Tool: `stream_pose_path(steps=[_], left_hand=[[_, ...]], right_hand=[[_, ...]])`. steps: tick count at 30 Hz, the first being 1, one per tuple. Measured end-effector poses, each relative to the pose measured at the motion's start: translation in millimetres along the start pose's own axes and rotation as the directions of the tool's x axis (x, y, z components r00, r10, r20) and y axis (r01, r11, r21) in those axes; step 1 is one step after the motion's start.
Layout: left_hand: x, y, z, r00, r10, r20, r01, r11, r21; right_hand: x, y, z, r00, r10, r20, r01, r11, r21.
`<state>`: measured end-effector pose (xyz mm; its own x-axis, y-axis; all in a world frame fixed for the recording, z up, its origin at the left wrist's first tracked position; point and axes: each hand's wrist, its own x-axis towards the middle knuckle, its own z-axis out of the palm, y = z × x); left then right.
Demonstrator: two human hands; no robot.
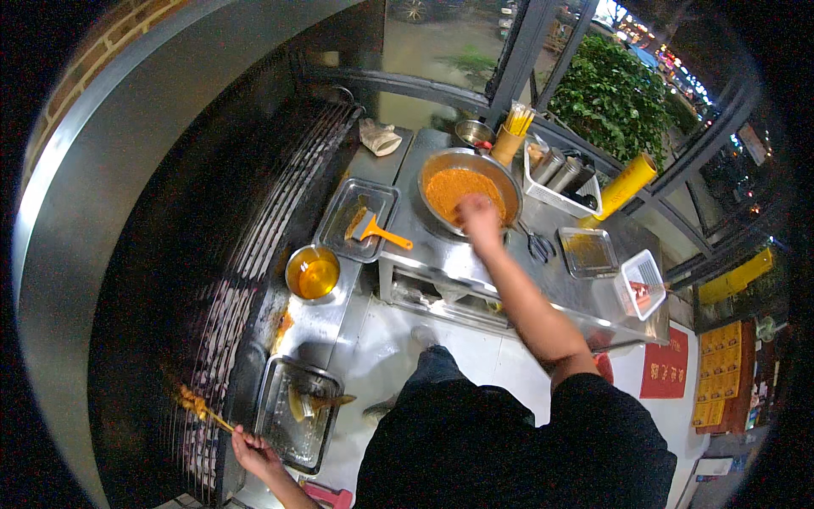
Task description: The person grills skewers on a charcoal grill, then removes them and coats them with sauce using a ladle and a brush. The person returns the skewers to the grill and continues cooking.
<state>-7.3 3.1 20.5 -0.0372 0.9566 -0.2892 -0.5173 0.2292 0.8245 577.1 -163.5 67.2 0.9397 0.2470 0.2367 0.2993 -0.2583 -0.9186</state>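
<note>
My left hand (255, 449) grips the bare end of a bamboo skewer (221, 421). Pieces of browned food (193, 402) on its far end hang over the charcoal grill (243, 280). Across the work area, my right hand (478, 219) is in a round steel bowl (516, 184) of orange-red ground seasoning (455, 184). Its fingers are blurred and partly hidden, so whether they hold seasoning is unclear. Beside the left hand stands a steel tray (305, 445) with a wooden-handled brush (318, 402).
A pot of yellow oil (313, 275) and a tray (381, 194) with an orange-handled brush (391, 237) line the grill. Scissors (539, 245), a steel tray (585, 252), a white basket (643, 283) and a shaker basket (559, 202) share the steel counter. A cloth glove (379, 137) lies farther back.
</note>
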Motion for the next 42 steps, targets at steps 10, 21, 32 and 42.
stream_pose_path(steps=[10, 21, 32, 42], left_hand=[[-83, -50, 128, 0.977, 0.150, -0.153, -0.138, 0.986, 0.089], [-114, -103, 243, 0.993, 0.066, -0.100, -0.056, 0.993, 0.099], [-100, -123, 281, 0.993, 0.056, -0.108, -0.044, 0.993, 0.109], [-90, -126, 275, 0.992, 0.043, -0.119, -0.024, 0.987, 0.158]], right_hand=[[339, 181, -28, 0.842, 0.533, 0.088, -0.532, 0.846, -0.036], [393, 180, -30, 0.862, 0.360, 0.357, 0.003, 0.701, -0.713], [350, 151, -46, 0.959, 0.098, 0.266, 0.119, 0.713, -0.691], [354, 187, -51, 0.984, 0.047, 0.170, 0.104, 0.620, -0.778]])
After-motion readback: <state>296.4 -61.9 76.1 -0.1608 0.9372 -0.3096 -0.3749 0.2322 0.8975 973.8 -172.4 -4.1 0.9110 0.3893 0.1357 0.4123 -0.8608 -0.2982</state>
